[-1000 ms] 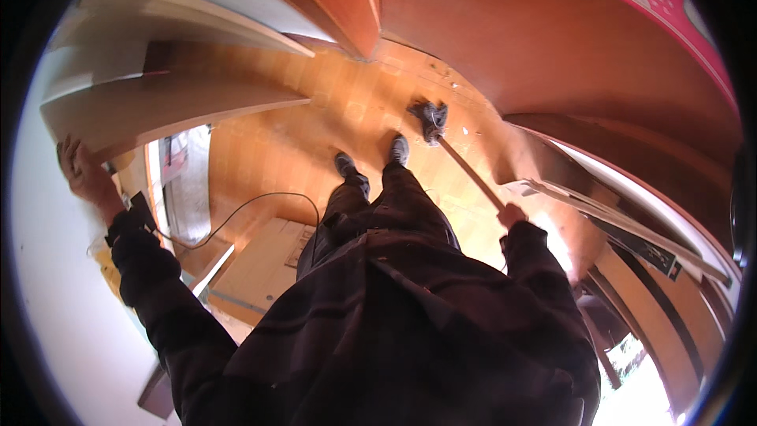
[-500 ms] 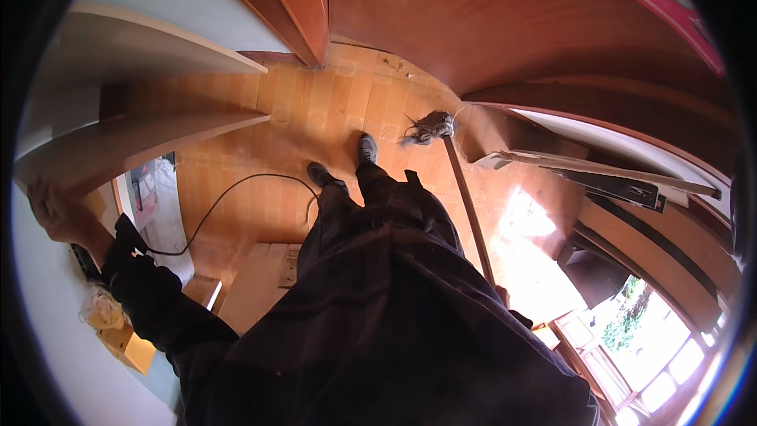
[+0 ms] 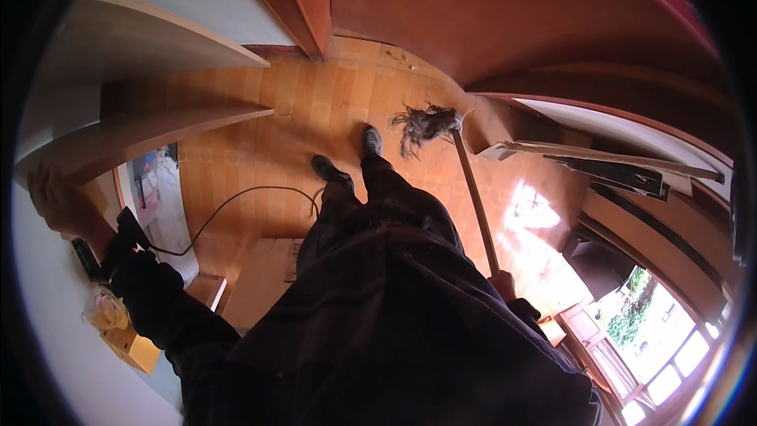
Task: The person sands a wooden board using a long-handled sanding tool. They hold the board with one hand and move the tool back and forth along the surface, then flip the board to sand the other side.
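Observation:
My right hand (image 3: 502,285) is wrapped round the upper part of a mop's wooden handle (image 3: 475,205), close to my right side. The mop head (image 3: 426,128), a bundle of loose grey strands, is ahead of my shoes, to the right; whether it touches the floor I cannot tell. Out at the far left is my left hand (image 3: 61,201), its fingers apart and holding nothing visible, close to the edge of a wooden panel (image 3: 150,136). A black band circles my left wrist, and a dark cord (image 3: 236,193) loops from it toward my legs.
Wood-patterned floor (image 3: 307,87) runs between reddish-brown panelling (image 3: 410,8) ahead and wooden panels at left. At right, a long board (image 3: 607,159) lies by dark flat pieces. A yellow box (image 3: 140,347) stands lower left. Sunlight falls near the window (image 3: 643,323).
The mop has shifted slightly and its strands are spread wider. My right hand has come further into view on the handle. My left hand has moved a little.

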The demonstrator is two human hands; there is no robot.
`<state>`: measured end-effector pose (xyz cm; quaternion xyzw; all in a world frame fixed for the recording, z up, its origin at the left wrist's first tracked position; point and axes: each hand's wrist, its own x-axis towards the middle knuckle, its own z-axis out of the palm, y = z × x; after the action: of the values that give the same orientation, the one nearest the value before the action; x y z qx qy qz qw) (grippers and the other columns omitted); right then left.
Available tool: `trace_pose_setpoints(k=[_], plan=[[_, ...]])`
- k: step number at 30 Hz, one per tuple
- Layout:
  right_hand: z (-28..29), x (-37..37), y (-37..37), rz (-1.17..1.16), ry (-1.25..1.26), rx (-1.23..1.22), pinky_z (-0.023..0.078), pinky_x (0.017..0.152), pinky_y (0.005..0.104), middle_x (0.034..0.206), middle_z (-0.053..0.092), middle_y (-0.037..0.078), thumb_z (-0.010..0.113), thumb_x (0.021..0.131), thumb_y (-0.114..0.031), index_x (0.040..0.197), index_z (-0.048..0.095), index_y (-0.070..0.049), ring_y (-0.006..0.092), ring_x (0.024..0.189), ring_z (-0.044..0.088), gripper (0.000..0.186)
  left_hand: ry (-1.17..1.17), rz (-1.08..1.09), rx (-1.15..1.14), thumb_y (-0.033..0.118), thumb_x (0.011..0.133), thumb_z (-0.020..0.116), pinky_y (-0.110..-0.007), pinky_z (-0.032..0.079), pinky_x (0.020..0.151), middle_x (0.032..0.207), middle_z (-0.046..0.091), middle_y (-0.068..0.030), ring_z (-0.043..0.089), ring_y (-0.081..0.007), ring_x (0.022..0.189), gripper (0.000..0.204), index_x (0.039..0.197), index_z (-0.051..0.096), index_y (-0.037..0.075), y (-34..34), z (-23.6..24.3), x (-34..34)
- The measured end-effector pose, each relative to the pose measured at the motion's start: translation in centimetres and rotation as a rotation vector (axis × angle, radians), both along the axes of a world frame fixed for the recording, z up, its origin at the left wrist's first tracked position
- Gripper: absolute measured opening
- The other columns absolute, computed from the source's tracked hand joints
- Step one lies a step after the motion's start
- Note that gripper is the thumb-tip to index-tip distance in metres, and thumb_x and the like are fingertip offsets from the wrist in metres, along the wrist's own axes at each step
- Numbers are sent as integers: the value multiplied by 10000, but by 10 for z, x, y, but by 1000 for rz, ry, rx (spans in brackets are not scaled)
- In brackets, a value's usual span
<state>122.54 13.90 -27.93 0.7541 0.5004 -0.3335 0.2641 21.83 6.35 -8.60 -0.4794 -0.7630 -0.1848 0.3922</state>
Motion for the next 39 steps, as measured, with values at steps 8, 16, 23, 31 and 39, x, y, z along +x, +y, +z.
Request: trace_pose_setpoints(k=[8,16,23,31,39], plan=[[-6,-12,4,160,16,-47,591,760,512,837,726,262,746,752,-233,915,731,17,444,837,727,298,-133,37,121,47,962,688,-368,533,1045,1200,749,-109,699,-285,1168,135,1037,780,-18,5,-4,1],[-9,-2,4,32,125,118,557,635,495,707,689,234,702,754,-174,797,678,16,432,709,708,196,-19,-16,59,39,957,652,-378,561,1000,1178,736,-162,707,-284,1124,169,1077,733,-48,6,-6,2],[-5,-15,-6,221,21,70,564,743,559,819,716,269,685,782,-166,860,696,7,472,862,716,190,-99,-64,101,116,967,699,-464,495,1020,1050,716,-136,641,-371,1120,125,980,730,-4,31,13,50],[-9,-79,44,488,30,107,559,735,533,832,713,265,651,769,-143,857,700,-5,454,817,706,171,-203,-138,101,148,980,618,-461,450,1057,1168,707,-140,606,-348,1155,189,1042,726,7,36,36,70],[-12,-195,78,578,222,184,529,665,511,732,667,209,691,767,-170,832,661,-43,427,739,675,146,-325,-156,-1,278,1045,413,-462,350,1145,1223,701,-124,570,-339,1233,406,1147,716,28,20,50,70]])
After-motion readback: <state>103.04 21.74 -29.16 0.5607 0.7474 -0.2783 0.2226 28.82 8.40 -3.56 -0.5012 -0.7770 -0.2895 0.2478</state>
